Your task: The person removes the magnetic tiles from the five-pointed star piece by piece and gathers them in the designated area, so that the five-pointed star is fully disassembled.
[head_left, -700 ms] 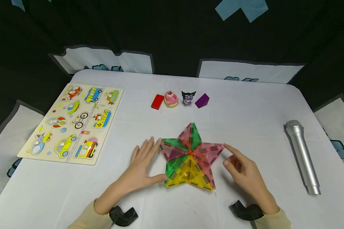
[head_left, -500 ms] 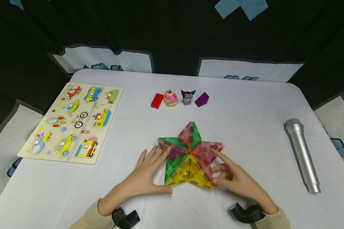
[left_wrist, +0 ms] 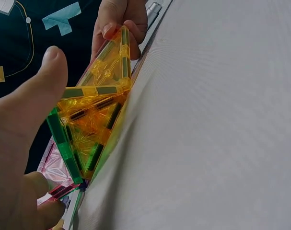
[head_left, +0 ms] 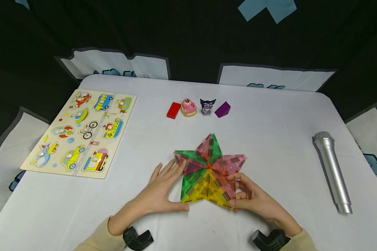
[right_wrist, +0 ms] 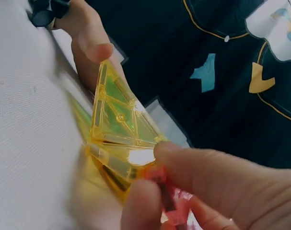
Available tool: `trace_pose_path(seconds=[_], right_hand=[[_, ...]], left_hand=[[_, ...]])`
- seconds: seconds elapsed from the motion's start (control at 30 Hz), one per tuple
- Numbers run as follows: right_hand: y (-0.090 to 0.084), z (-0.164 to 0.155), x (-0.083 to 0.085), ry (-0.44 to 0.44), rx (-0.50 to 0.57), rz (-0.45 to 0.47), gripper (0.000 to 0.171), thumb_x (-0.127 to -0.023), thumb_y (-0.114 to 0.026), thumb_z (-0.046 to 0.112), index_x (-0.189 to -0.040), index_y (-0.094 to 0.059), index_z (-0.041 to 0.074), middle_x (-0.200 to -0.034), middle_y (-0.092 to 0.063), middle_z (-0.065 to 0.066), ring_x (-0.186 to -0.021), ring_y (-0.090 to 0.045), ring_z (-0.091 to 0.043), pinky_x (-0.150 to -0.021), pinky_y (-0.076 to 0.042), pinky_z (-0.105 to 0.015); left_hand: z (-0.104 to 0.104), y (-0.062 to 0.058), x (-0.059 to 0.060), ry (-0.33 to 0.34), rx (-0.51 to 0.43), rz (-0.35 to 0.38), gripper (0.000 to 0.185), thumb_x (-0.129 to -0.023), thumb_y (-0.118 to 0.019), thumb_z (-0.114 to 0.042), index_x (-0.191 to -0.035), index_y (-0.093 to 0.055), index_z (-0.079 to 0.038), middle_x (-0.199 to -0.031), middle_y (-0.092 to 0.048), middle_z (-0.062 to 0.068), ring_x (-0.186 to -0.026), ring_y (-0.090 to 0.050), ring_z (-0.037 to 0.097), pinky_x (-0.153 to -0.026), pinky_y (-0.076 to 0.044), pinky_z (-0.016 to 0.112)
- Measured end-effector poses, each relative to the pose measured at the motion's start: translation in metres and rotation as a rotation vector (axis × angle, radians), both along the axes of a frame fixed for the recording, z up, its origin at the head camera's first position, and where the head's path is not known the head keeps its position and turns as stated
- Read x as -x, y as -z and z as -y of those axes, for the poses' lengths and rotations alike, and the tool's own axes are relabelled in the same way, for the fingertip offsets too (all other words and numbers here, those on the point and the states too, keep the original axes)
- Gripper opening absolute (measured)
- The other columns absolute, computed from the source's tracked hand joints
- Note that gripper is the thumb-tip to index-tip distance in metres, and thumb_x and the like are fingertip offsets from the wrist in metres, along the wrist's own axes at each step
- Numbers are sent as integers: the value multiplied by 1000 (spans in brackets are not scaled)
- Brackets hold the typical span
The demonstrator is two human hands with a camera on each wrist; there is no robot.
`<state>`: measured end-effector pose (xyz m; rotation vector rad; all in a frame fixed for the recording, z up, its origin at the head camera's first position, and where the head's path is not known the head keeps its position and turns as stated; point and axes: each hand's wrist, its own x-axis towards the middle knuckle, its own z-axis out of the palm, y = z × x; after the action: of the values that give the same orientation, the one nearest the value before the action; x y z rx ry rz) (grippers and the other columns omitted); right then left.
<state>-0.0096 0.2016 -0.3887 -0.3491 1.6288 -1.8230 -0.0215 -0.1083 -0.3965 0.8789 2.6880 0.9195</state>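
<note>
Left of the left fingertips lies a puzzle board (head_left: 111,147). The left hand (head_left: 159,193) — fingers straight, thumb spread away — is at the left arm of a tile star (head_left: 204,174), between both hands. The right hand (head_left: 252,196) pinches the star's lower-right arm; well right of those fingers, a microphone (head_left: 333,172).

translucent five-pointed tile star (head_left: 209,167), raised facets (mostly pink, green, yellow), on white table (head_left: 276,136), centre whole

Tile star (head_left: 209,167) green, pink, yellow; microphone (head_left: 333,172) silver.
</note>
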Motion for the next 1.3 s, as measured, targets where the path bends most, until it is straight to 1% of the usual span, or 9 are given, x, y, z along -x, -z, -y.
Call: trace_pose_path(seconds=[0.2,0.33,0.47,0.67,0.83,0.93,1.07,1.2,1.3], right_hand=[[-4,-2,1,-6,24,-48,61,-83,-60,-5,-132,-24,2,-111,-46,-24,-69,-59,-22,-57,-51,-35],[-7,-7,3,-17,149,-115,63,-84,-54,-12,-136,-20,0,-114,-46,-23,-71,-62,-27,-58,-52,-41],[-14,-17,9,123,208,-190,63,-83,-50,-18,-136,-22,1,-113,-46,-19,-77,-64,-27,-64,-53,-38],[-27,-53,42,617,-137,-307,66,-80,-58,-15,-135,-27,3,-95,-52,-13,-69,-65,-21,-63,-53,-33],[-21,-97,73,809,-327,-259,71,-81,-61,-7,-139,-21,-3,-89,-52,-12,-65,-65,-15,-62,-52,-26],[-18,-116,81,792,-516,-250,67,-85,-62,3,-139,-21,-3,-88,-55,-12,-61,-65,-13,-60,-52,-25],[-13,-122,86,682,-740,-289,66,-87,-61,14,-138,-23,-2,-86,-59,-20,-57,-64,-14,-57,-52,-26],[-21,-125,87,588,-974,-348,64,-90,-57,23,-137,-25,-6,-90,-59,-29,-54,-63,-17,-54,-51,-28],[-30,-125,84,533,-1072,-381,60,-92,-51,28,-134,-29,-8,-89,-59,-29,-53,-60,-16,-52,-47,-28]], left_hand=[[0,-1,1,2,21,-10,111,-65,-62,-69,-146,-8,-16,-147,-14,9,-136,-4,26,-104,6,50],[0,0,2,2,18,-20,110,-65,-62,-69,-146,-9,-16,-147,-15,9,-136,-5,26,-104,6,50],[0,1,0,-2,27,-29,110,-66,-61,-69,-146,-10,-15,-147,-17,10,-136,-5,27,-104,5,51],[0,2,-2,-24,30,-43,110,-65,-63,-68,-146,-10,-16,-148,-14,7,-136,-5,28,-104,5,51],[-1,3,-2,-33,23,-53,109,-65,-63,-68,-146,-12,-16,-148,-15,6,-135,-8,28,-104,3,51],[-3,4,-1,-27,17,-53,109,-65,-63,-68,-146,-12,-18,-148,-16,4,-135,-8,27,-104,2,51],[-2,4,-2,-27,28,-44,108,-66,-62,-68,-147,-9,-19,-148,-15,3,-136,-7,26,-104,4,50],[-3,3,0,-22,34,-55,108,-66,-61,-69,-147,-8,-20,-148,-12,4,-136,-6,26,-104,5,49],[-4,4,1,-19,30,-60,109,-65,-62,-69,-147,-8,-19,-149,-12,4,-136,-6,27,-104,5,49]])
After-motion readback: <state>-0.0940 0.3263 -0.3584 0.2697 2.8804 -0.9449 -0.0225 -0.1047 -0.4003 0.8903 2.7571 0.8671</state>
